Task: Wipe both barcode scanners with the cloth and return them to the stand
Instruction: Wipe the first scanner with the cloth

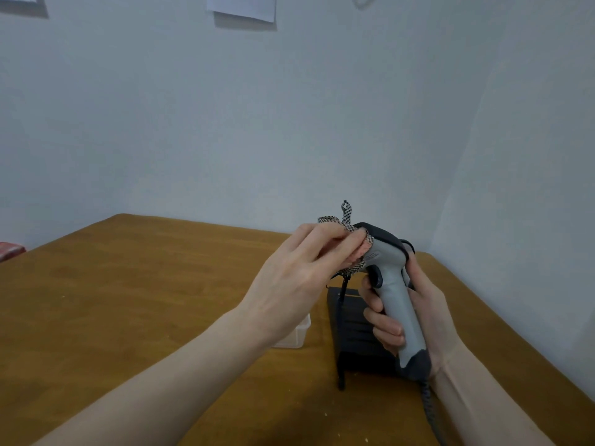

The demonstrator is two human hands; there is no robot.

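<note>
The left hand (299,268) is curled around a bunched checked cloth (357,249), which is pinched at the fingertips and pressed against the head of a grey barcode scanner (391,284). The scanner is gripped by its handle in the right hand (418,317), fingers wrapped round the front below the trigger, and is held upright above the desk (128,300). A coiled cable (429,403) is seen trailing from the base of the handle toward the bottom edge of the view.

Directly behind and below the scanner a black stand (351,333) is set on the desk; whether a second scanner sits in it cannot be told, since it is largely hidden by the hands. Just to its left a pale plastic box (296,336) is partly covered by the left forearm.

The step in hand is judged to be the wiping of one scanner, at its head. Next, the cloth would likely need to be drawn down over the handle, and the scanner then lowered into the stand.
</note>
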